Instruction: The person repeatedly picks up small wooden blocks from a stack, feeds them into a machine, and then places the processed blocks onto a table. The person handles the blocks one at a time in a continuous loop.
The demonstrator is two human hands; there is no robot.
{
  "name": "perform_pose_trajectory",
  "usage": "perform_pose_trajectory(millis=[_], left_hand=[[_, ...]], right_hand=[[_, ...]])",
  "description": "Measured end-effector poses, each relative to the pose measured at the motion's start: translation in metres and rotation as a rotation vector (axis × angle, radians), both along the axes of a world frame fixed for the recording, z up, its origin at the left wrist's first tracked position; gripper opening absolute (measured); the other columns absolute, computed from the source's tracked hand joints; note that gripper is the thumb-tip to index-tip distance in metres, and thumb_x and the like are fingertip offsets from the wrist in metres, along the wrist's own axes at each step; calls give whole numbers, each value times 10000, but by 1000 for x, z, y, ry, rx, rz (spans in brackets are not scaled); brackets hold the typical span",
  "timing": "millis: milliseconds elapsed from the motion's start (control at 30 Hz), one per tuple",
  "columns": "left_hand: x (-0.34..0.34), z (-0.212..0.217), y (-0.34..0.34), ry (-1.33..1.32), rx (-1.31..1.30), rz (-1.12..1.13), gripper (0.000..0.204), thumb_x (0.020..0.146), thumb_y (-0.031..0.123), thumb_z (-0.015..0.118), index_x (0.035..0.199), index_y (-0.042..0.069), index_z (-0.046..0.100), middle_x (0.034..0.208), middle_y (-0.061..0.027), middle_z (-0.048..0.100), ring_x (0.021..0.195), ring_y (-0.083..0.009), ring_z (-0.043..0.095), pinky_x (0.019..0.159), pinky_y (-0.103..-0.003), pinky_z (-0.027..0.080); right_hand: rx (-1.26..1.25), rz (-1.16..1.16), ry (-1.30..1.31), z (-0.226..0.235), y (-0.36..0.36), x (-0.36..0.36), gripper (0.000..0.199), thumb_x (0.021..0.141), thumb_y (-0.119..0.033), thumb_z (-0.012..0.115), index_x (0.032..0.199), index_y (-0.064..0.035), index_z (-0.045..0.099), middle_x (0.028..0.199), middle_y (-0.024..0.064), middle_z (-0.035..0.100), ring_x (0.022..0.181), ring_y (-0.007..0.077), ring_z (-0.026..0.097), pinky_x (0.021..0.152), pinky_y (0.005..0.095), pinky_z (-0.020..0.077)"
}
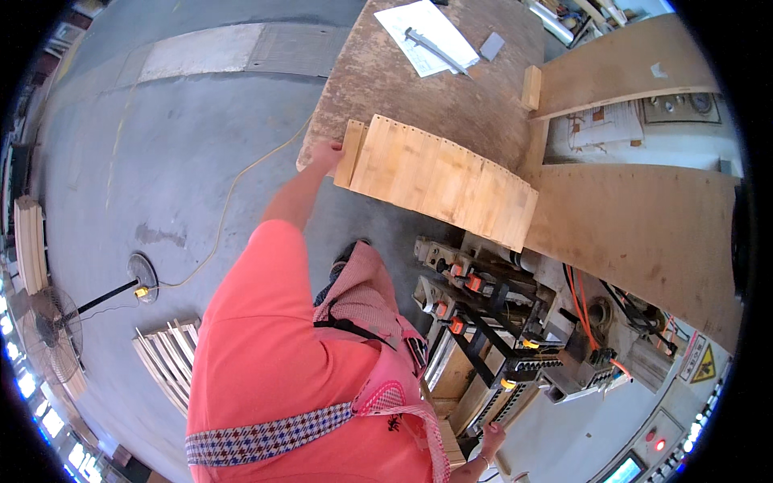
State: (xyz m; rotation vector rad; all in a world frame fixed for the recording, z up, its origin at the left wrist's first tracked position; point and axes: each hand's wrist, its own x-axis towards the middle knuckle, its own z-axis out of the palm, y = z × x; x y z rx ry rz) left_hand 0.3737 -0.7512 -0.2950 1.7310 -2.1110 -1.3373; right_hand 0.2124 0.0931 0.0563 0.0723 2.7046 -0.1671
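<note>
My left hand [326, 154] reaches to the left end of a row of light wooden slats [439, 173] lying side by side along the table's near edge. Its fingers are closed on the end slat [349, 153], which sits slightly out of line with the rest. Small dark holes dot the far ends of the slats. Low on the right, my right hand [493, 437] is beside the machine's black perforated rail [503, 402], near some wooden strips [451, 443]. Its fingers look curled; what they hold, if anything, is too small to make out.
On the worn brown table [475, 105] lie a caliper [435, 50], paper sheets [403, 32] and a grey block [491, 46]. Brown boards [636, 233] adjoin it at right. A machine with orange-tipped clamps [467, 278] stands below. A fan [52, 334] and cable [233, 193] are left.
</note>
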Motion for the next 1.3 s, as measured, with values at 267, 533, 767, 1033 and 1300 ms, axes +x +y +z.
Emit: perform_pose_trajectory(millis=[267, 533, 767, 1033, 1300], left_hand=[[-16, 9, 3, 32, -27, -87, 246, 749, 231, 597, 956, 141, 695, 876, -69, 684, 812, -181, 643, 727, -315, 491], [4, -71, -23, 567, 92, -61, 272, 855, 112, 524, 1091, -22, 553, 1022, -79, 597, 932, -178, 557, 792, -301, 464], [15, 17, 59, -182, -443, -147, 360, 809, 113, 496, 1144, -18, 512, 1097, -211, 576, 994, -349, 563, 851, -411, 453], [28, 1, 230, -11, 19, -189, 265, 816, 58, 514, 1064, -3, 584, 1009, -115, 617, 883, -235, 606, 781, -341, 489], [-160, 232, 512, 584, 390, -850, 192, 901, 58, 499, 1060, -17, 576, 1030, -69, 605, 952, -148, 563, 817, -257, 455]], right_hand=[[229, 269, 34, -12, 32, 61, 108, 725, -110, 652, 691, -27, 591, 668, 105, 618, 688, 222, 618, 617, 346, 491], [315, 254, 174, -24, 55, 33, 229, 700, -282, 652, 742, -64, 594, 739, 170, 597, 734, 375, 572, 625, 437, 463], [121, -200, 213, -17, 39, 64, 193, 663, -167, 660, 821, -58, 641, 748, 142, 633, 746, 325, 613, 676, 368, 495], [38, -51, 330, -32, 92, 2, 175, 765, -167, 509, 818, -66, 642, 758, 166, 621, 732, 348, 603, 657, 407, 490], [-345, -5, 428, -27, 45, 37, 160, 759, -233, 625, 715, -82, 596, 687, 126, 593, 668, 313, 594, 589, 398, 486]])
